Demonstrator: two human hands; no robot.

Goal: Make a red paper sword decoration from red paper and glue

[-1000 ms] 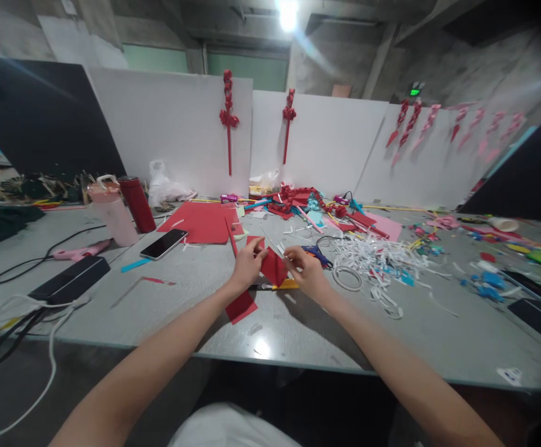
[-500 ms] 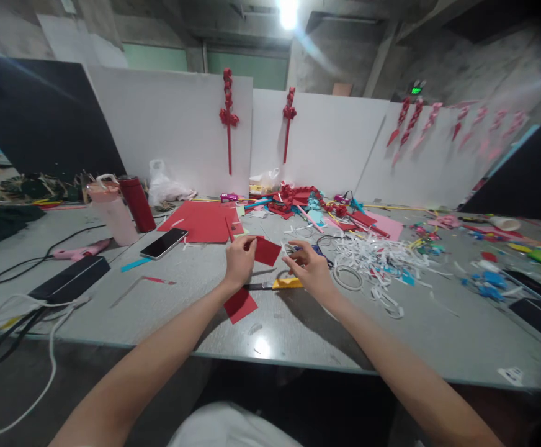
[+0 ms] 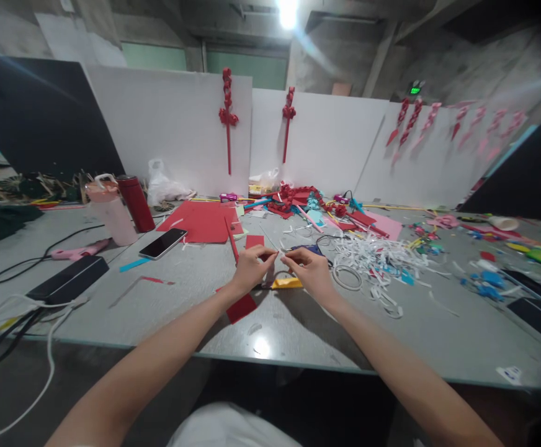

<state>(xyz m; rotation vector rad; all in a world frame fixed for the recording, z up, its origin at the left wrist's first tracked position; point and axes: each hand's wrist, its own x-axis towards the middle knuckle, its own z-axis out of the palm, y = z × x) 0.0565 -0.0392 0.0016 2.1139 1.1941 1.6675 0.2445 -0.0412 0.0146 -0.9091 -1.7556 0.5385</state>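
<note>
My left hand (image 3: 253,268) is closed in a pinch just above the table. Facing it, my right hand (image 3: 311,268) pinches too, its fingertips almost meeting the left ones. Something thin and pale shows at the fingertips, too small to name. A red paper piece (image 3: 254,240) shows just beyond my left hand; whether that hand still touches it is hidden. Under my left wrist lies another red paper piece (image 3: 241,308). A yellow utility knife (image 3: 286,283) lies below and between the hands, partly covered. A narrow red strip (image 3: 231,239) runs behind my left hand.
White paper shreds (image 3: 368,251) and a tape-like ring (image 3: 347,277) lie to the right. On the left are a phone (image 3: 163,243), a pink bottle (image 3: 115,214), a red flask (image 3: 136,203) and a pink glue gun (image 3: 80,249). Red sheets (image 3: 200,221) lie farther back.
My left hand has moved right and nearer, bringing its fingertips to my right hand's. The red paper piece at its fingertips now shows behind the hand, farther left.
</note>
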